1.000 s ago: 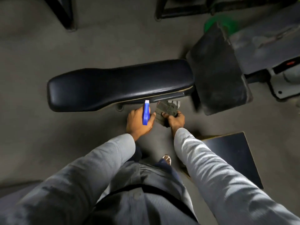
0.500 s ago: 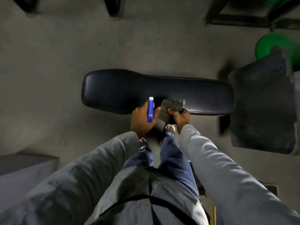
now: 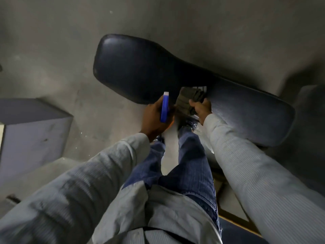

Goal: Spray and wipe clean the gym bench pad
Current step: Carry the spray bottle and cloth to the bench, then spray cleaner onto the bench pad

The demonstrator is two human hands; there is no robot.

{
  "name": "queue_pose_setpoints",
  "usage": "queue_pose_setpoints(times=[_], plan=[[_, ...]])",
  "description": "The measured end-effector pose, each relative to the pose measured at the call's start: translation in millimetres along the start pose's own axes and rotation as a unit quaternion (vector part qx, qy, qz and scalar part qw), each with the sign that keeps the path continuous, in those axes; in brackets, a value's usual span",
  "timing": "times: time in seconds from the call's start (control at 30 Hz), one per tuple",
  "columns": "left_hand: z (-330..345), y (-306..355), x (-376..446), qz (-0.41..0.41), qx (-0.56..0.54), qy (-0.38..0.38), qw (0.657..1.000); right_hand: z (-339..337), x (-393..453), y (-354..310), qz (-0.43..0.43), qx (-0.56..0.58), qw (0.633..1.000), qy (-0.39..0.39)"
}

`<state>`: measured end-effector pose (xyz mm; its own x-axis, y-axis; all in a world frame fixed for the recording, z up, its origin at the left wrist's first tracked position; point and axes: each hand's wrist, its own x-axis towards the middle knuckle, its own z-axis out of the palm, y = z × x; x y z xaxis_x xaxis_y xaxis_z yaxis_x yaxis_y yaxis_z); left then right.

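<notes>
Head view, looking down. The black bench pad (image 3: 175, 74) runs diagonally from upper left to right, its wide rounded end at upper left and its far end just short of the right frame edge. Bare concrete floor (image 3: 52, 41) lies open beyond the pad and to its left; a grey box (image 3: 33, 131) stands well apart at the left edge. The left hand (image 3: 154, 118) closes its grip around a blue spray bottle (image 3: 165, 109), nozzle end toward the pad's near edge; the bottle's body is hidden inside the hand. The right hand (image 3: 201, 107) clenches a bunched grey-green cloth (image 3: 189, 99) that overlaps the pad's near edge; whether it touches cannot be told. Grey sleeves and blue jeans (image 3: 191, 164) hide the floor below. The pad's support is not visible. Lighting is dim, and the frame is motion-blurred.
</notes>
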<state>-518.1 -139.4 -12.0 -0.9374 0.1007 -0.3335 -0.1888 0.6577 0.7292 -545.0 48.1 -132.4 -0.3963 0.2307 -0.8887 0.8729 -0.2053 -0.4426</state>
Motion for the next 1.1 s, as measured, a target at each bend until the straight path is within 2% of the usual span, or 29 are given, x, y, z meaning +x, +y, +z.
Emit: queue_pose_setpoints(times=[0.1,0.2,0.3,0.37,0.4,0.47,0.53,0.83,1.0,1.1], plan=[[5.5,11.7,5.8,-0.004,0.003,0.013,1.000,-6.3,14.0,-2.6,0.014,-0.060,0.998,-0.025],[7.0,20.7,10.8,-0.022,0.001,0.019,1.000,-16.7,13.5,-3.1,0.024,-0.142,0.990,-0.014],[4.2,30.2,16.1,-0.032,-0.002,0.031,0.999,-24.2,1.9,-5.1,-0.029,-0.190,0.981,-0.008],[1.1,36.1,19.5,-0.043,-0.004,0.039,0.998,-22.3,-15.7,-10.6,-0.088,-0.215,0.971,-0.058],[-0.9,37.6,21.7,-0.050,-0.009,0.045,0.998,-18.5,-27.2,-15.3,-0.129,-0.245,0.956,-0.094],[-7.4,37.5,26.3,-0.073,-0.024,0.056,0.995,-5.2,-52.9,-26.9,-0.226,-0.326,0.904,-0.159],[-16.9,36.2,28.2,-0.083,-0.037,0.055,0.994,14.5,-81.2,-40.3,-0.280,-0.359,0.863,-0.220],[-71.0,-5.2,29.0,-0.079,-0.158,0.094,0.980,86.3,-142.8,-74.1,-0.382,-0.455,0.778,-0.203],[-106.6,-34.3,27.5,-0.053,-0.161,0.079,0.982,128.6,-164.2,-80.7,-0.417,-0.427,0.788,-0.152],[-128.5,-55.0,21.7,-0.025,-0.126,0.064,0.990,151.1,-160.3,-91.2,-0.366,-0.376,0.845,-0.099]])
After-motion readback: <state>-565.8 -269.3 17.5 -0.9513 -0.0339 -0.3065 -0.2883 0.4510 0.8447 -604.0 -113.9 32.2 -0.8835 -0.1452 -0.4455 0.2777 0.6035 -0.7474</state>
